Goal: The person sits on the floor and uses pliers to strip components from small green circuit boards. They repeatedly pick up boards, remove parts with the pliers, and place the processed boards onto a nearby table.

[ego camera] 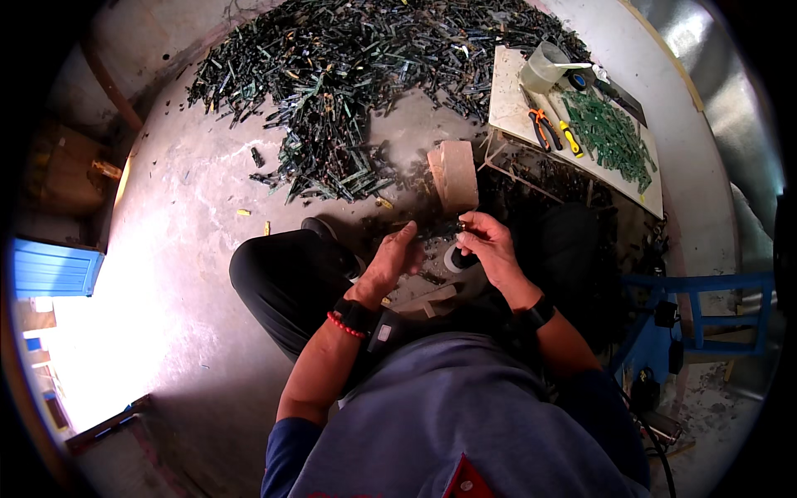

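Note:
My left hand (393,256) is raised over my lap, its fingers loosely bent and slightly blurred; whether it holds anything I cannot tell. To its right, my right hand (489,244) pinches a small dark piece (461,225) between thumb and fingers. Just beyond the hands stands a brown block (458,176), with another slab leaning against its left side. A large heap of dark green and black strips (330,106) covers the floor ahead. On a pale board (509,112) at the right lie green strips (607,134), orange-and-black pliers (543,129) and a yellow-handled screwdriver (571,139).
A translucent plastic jug (542,68) stands on the board's far end. Dark scraps lie under and around the board's frame. At the right is a blue stool-like frame (697,284) with cables and black adapters (666,314). Small yellow pieces (243,212) lie on the floor near my left knee.

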`<state>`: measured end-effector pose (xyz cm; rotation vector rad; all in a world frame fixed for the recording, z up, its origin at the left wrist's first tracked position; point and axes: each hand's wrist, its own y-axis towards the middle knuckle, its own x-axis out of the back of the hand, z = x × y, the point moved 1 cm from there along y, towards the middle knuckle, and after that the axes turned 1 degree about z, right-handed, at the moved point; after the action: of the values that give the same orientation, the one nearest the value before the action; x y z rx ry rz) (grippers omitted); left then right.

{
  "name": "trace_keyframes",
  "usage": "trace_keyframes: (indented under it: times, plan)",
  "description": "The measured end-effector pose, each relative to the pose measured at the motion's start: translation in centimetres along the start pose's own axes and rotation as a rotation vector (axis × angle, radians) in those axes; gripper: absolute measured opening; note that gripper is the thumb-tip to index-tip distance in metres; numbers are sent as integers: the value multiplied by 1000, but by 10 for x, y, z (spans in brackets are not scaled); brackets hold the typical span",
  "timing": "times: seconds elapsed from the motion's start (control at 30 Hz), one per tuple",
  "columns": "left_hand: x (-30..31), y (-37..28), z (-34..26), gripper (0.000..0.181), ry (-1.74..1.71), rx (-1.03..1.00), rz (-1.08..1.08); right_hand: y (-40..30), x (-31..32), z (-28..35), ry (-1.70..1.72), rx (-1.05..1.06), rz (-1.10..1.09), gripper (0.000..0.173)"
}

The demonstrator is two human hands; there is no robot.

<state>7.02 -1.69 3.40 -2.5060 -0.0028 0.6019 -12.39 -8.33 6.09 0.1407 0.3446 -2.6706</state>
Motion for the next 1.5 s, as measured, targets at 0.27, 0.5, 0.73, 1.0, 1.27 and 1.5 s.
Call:
trace_keyframes:
  times: [0.27, 0.5, 0.73, 1.0, 1.27, 1.5]
  plan:
    - [-10, -2, -6, 40, -52, 66, 100, 3, 7, 0, 89, -98, -24, 27]
    - [-13, -1, -4, 38, -87, 88, 146, 7, 14, -13, 252, -207, 1, 29]
    - [-16, -3, -6, 37, -55, 52, 125, 8, 12, -15, 297, -251, 9, 29]
    - [-15, -5, -7, 41, 125, -48, 134, -1, -4, 14, 74, -26, 19, 30]
    - [-17, -5, -10, 42, 207, -85, 151, -5, -11, 23, -174, 195, 26, 23]
    - [-17, -1, -3, 42, 305, -104, 116, -4, -9, 30, -668, 112, 63, 24]
